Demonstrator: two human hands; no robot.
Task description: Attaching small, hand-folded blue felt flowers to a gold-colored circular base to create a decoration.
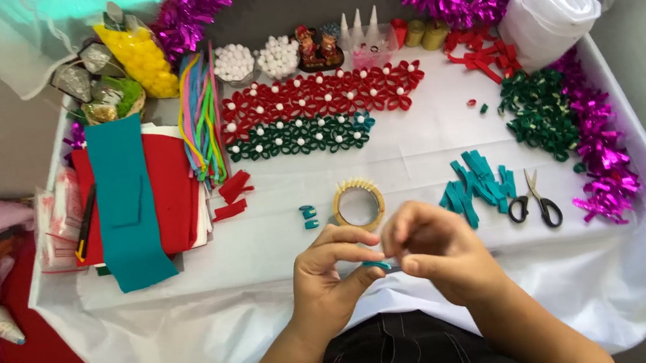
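Observation:
My left hand (330,276) and my right hand (434,252) meet at the table's near edge, fingers pinched together on a small teal felt strip (377,265). Just beyond them lies a roll of tape (359,205) with short pieces stuck along its rim. Two small folded teal loops (309,216) sit left of the roll. A pile of cut teal strips (476,184) lies to the right, with black-handled scissors (535,200) beside it.
Rows of red felt loop flowers (320,94) and green ones (300,136) with white pompoms lie mid-table. Red and teal felt sheets (130,198) lie left, pipe cleaners (201,118) beside them. Green loops (538,111), magenta tinsel (597,145) and a white fabric roll (550,10) are at right.

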